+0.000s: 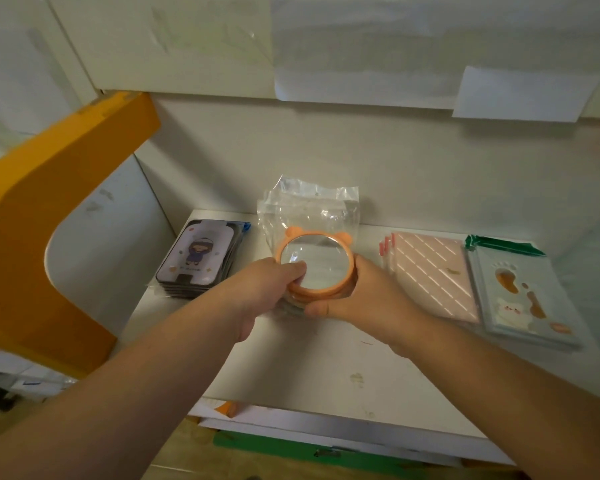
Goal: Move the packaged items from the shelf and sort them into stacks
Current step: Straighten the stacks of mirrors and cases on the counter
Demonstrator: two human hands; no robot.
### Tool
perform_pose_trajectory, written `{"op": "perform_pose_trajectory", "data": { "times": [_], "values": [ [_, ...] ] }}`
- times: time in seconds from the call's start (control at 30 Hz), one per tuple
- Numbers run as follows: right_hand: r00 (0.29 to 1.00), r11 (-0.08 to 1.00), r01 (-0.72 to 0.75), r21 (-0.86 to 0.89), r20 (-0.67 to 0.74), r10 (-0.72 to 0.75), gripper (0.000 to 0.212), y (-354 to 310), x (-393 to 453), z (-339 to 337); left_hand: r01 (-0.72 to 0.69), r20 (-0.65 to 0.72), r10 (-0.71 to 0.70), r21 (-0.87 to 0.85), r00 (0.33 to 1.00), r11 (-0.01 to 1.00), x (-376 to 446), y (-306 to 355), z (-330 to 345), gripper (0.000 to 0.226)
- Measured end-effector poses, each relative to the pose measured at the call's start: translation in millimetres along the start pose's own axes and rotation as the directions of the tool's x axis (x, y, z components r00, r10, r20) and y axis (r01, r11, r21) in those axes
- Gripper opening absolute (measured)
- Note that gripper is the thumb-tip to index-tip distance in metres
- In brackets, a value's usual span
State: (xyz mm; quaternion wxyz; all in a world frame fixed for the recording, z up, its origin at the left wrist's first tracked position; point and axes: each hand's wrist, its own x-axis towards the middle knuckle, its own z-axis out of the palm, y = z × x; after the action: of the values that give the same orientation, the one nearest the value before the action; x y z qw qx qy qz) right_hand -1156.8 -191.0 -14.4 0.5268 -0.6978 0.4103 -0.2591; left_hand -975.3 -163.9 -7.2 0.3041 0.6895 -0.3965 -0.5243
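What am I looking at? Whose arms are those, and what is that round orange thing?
There is no machine here. A person wears a camera on their head, so you see their own arms reaching forward. The left hand and right hand together hold a round orange mirror with little bear ears, wrapped in a clear bag. It sits on a white shelf. To the left is a stack of dark packs with a cartoon girl. To the right lie pink striped packs and pale blue packs with a kitten.

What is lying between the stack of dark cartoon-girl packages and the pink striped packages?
In the head view, the bagged orange round mirrors, gripped by the left hand and right hand.
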Motion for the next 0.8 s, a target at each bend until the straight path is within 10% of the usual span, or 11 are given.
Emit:
{"op": "perform_pose_trajectory", "data": {
  "times": [0.23, 0.8],
  "values": [
    [0.987, 0.985, -0.068, 0.157, 0.156, 0.043, 0.056, -5.7, -1.1, 0.5, 0.013, -0.038, -0.013, -0.009, 0.999, 1.000, 0.5, 4.5, 1.6, 0.021],
    [0.999, 1.000, 0.002, -0.019, 0.046, -0.002, 0.058, -7.8, 3.5, -3.3, -0.028, -0.069, 0.033, 0.066, 0.997, 0.997, 8.8, 16.0, -11.2, 0.024]
  ]
}}
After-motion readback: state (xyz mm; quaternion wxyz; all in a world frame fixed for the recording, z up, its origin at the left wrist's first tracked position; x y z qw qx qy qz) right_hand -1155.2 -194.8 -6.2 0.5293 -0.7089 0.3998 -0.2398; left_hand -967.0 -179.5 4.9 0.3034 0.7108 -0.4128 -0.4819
